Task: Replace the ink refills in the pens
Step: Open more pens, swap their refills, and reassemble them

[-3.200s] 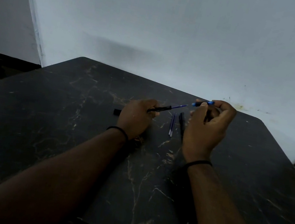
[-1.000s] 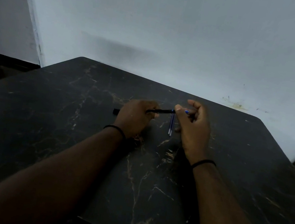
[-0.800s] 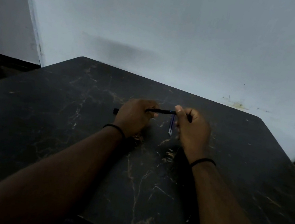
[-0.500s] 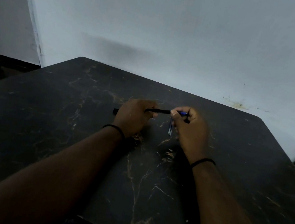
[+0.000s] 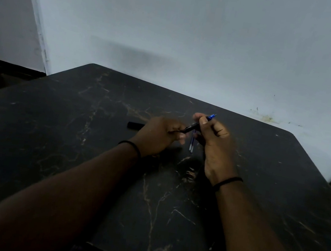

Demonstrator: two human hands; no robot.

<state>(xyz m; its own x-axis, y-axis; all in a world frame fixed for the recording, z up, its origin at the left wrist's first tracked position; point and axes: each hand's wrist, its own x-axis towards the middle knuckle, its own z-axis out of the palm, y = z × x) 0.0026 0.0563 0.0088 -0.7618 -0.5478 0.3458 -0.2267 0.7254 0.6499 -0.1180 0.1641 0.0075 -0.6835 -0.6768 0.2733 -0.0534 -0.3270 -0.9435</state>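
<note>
Over the middle of the dark marble counter [image 5: 51, 150], the left hand [image 5: 158, 137] pinches the black pen [image 5: 191, 127] at its lower end while the right hand [image 5: 214, 142] grips the upper part, blue tip [image 5: 211, 117] now tilted up toward the far edge. A moment ago the pen lay level between the hands; the new refill appears seated, the barrel probably being closed. Spare refills [image 5: 191, 146] lie beneath, a black cap [image 5: 135, 125] further left.
</note>
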